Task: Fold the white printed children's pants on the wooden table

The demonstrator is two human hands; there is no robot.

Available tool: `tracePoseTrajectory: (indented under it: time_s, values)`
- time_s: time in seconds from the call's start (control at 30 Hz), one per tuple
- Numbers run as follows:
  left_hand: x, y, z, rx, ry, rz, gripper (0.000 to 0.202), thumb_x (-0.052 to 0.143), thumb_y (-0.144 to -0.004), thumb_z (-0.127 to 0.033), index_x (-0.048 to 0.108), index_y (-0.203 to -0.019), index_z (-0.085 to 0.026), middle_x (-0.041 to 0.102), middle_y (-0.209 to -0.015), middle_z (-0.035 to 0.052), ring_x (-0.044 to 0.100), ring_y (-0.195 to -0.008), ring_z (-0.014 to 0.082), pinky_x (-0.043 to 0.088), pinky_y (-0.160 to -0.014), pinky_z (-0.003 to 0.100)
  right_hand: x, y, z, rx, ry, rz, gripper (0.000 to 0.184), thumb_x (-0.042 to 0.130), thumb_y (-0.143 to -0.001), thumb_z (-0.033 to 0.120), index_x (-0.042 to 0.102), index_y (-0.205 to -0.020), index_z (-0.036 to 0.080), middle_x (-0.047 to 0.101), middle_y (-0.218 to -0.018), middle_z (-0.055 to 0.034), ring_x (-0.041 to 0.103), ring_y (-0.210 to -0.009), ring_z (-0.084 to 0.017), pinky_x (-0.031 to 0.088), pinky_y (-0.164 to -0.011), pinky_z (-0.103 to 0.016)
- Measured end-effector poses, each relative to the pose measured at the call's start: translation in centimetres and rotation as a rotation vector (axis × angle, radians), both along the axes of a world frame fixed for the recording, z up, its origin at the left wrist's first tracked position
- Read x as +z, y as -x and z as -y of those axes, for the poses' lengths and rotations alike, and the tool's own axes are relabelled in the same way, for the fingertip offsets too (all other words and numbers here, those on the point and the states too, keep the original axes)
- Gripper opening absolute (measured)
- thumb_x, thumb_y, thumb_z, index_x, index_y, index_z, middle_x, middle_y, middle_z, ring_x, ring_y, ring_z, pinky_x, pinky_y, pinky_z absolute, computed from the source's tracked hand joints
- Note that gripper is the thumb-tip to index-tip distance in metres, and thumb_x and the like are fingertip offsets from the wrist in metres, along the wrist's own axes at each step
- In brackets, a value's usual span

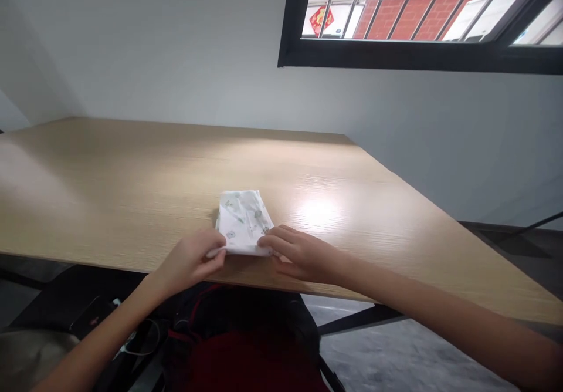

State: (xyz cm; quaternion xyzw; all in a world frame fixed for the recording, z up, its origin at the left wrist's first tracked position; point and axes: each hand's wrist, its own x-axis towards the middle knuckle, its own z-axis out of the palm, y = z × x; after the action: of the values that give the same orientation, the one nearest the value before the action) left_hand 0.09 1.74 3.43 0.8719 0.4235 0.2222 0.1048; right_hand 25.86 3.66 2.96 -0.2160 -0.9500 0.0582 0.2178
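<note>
A folded white cloth with small printed figures lies on the wooden table close to its front edge. Its near edge is bent up into a narrow fold between my hands. My left hand pinches the near left corner between thumb and fingers. At the near right corner, my right hand grips the fold, fingers on top and thumb below. The fingertips cover both near corners. Whether the cloth is a thin fabric or a soft wipe-like sheet I cannot tell for certain.
The light wooden table reaches back to a grey-white wall. A barred window is at the upper right. Below the table edge are a dark bag and a cable.
</note>
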Motion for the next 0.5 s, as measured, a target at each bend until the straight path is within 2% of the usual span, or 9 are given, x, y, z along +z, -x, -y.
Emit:
tracePoseTrajectory:
  time_s: [0.1, 0.17, 0.27, 0.37, 0.43, 0.5]
  values:
    - [2.1, -0.4, -1.7, 0.151, 0.227, 0.202, 0.028, 0.039, -0.084, -0.038, 0.053, -0.075, -0.016, 0.055, -0.070, -0.0001, 0.051, -0.065, 0.0128, 0.040, -0.059, 0.022, 1.4, 0.6, -1.9, -0.101, 0.194, -0.192, 0.024, 0.045, -0.081, 0.015, 0.051, -0.104, 0.017, 0.058, -0.084, -0.0051, 0.051, -0.063, -0.011, 0.042, -0.056, -0.022]
    - [2.6, -0.7, -4.2, 0.262, 0.296, 0.254, 0.032, 0.035, -0.083, -0.041, 0.050, -0.071, -0.016, 0.052, -0.067, -0.0008, 0.049, -0.062, 0.0127, 0.038, -0.055, 0.021, 1.7, 1.5, -4.4, -0.228, 0.326, -0.256, 0.023, 0.046, -0.083, 0.020, 0.051, -0.105, 0.017, 0.059, -0.086, -0.0043, 0.052, -0.063, -0.011, 0.041, -0.054, -0.021]
    - [1.4, -0.9, -8.3, 0.404, 0.316, 0.183, 0.032, 0.034, -0.081, -0.041, 0.049, -0.069, -0.016, 0.053, -0.066, 0.0002, 0.049, -0.061, 0.0143, 0.037, -0.053, 0.023, 0.9, 2.8, -8.5, -0.412, 0.479, -0.243, 0.022, 0.042, -0.085, 0.020, 0.053, -0.103, 0.015, 0.059, -0.097, -0.0065, 0.054, -0.076, -0.014, 0.042, -0.062, -0.023]
    - [-0.6, -0.7, -10.7, 0.467, 0.274, 0.096, 0.030, 0.037, -0.080, -0.042, 0.050, -0.070, -0.017, 0.055, -0.069, 0.0023, 0.051, -0.066, 0.0175, 0.039, -0.058, 0.027, -0.3, 3.6, -10.7, -0.457, 0.530, -0.119, 0.024, 0.035, -0.088, 0.015, 0.057, -0.097, 0.014, 0.059, -0.099, -0.0081, 0.054, -0.086, -0.016, 0.042, -0.071, -0.025]
    - [-1.2, -0.9, -11.1, 0.495, 0.220, 0.053, 0.027, 0.038, -0.081, -0.040, 0.050, -0.075, -0.017, 0.056, -0.077, 0.0050, 0.052, -0.075, 0.0204, 0.040, -0.067, 0.030, -0.6, 4.1, -10.7, -0.478, 0.491, -0.021, 0.028, 0.031, -0.090, 0.015, 0.058, -0.097, 0.013, 0.058, -0.100, -0.0103, 0.053, -0.088, -0.018, 0.041, -0.072, -0.026]
    - [-1.2, -1.6, -11.0, 0.508, 0.151, 0.030, 0.023, 0.038, -0.082, -0.035, 0.051, -0.083, -0.016, 0.056, -0.092, 0.0096, 0.051, -0.090, 0.0241, 0.039, -0.078, 0.035, -0.5, 5.0, -10.0, -0.563, 0.343, 0.046, 0.030, 0.030, -0.091, 0.016, 0.058, -0.101, 0.013, 0.055, -0.105, -0.0129, 0.052, -0.091, -0.021, 0.040, -0.075, -0.029]
